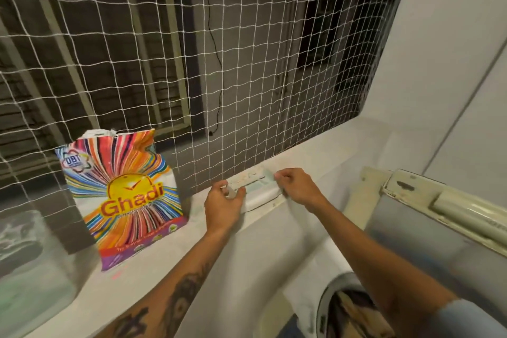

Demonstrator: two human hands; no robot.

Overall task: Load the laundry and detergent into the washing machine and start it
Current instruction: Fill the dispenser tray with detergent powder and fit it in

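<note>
Both hands, left (223,202) and right (295,186), pinch the ends of a pale, worn plastic detergent-drawer panel (258,191) just right of the striped detergent bag (123,195); it looks light, stiff, best gripped at the edges.

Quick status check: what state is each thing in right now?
Detergent bag: upright, top torn open.
Drawer: both hands on it; open or shut unclear.
Left hand: gripping drawer's left end.
Right hand: gripping drawer's right end.
Drum: laundry inside.
Lid: raised.

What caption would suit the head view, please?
Both hands grip the washer's detergent drawer beside a Ghadi bag.
</note>
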